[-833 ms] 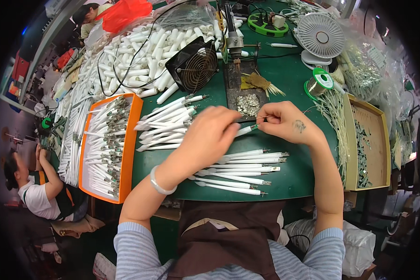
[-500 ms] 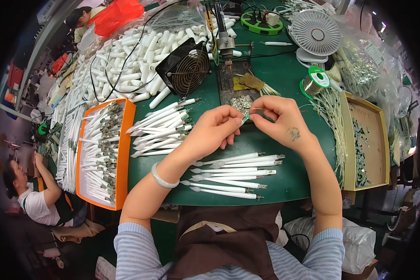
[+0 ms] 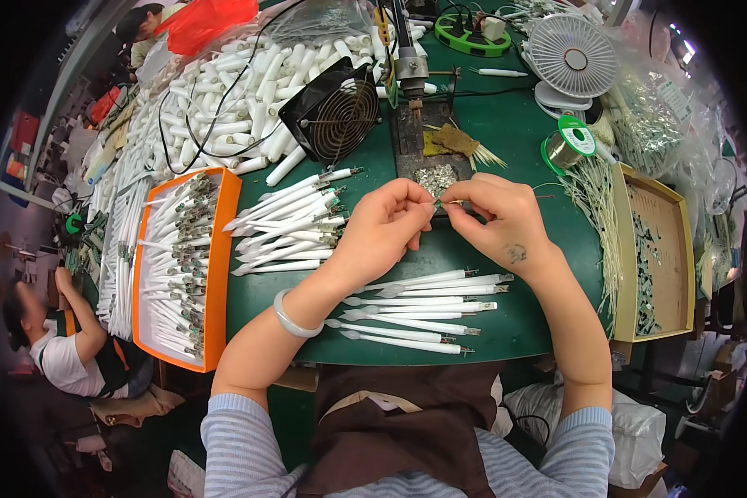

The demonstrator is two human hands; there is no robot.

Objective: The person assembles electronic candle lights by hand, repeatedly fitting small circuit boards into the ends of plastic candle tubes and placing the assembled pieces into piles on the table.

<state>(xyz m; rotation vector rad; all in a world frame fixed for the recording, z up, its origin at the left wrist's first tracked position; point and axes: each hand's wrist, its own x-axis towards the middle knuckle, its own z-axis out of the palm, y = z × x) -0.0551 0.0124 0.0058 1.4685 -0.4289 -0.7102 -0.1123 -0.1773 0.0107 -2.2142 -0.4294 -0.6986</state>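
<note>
Just in front of a soldering stand [image 3: 412, 75], my two hands meet at the fingertips. My left hand [image 3: 382, 222] is closed in a pinch on a small green circuit board [image 3: 437, 205], mostly hidden by fingers. My right hand [image 3: 502, 217] pinches what looks like a thin wire against the board; a fine reddish end shows past the knuckles. Behind the fingertips lies a pile of small silvery bits [image 3: 436, 178]. White candle-shaped sticks [image 3: 415, 314] with metal ends lie below my wrists, and another bunch [image 3: 286, 224] rests beside my left hand.
An orange box [image 3: 222, 274] of white sticks stands at left, a cardboard box [image 3: 683, 274] of small boards at right. A black fan [image 3: 332, 116], heaped white tubes [image 3: 257, 83], a solder spool [image 3: 571, 143], a white fan [image 3: 571, 58] and loose wires [image 3: 593, 207] surround the work area.
My fingertips have drawn closer together, and the right hand's pinch now meets the board. Less of the green board shows. The whole view has shifted slightly.
</note>
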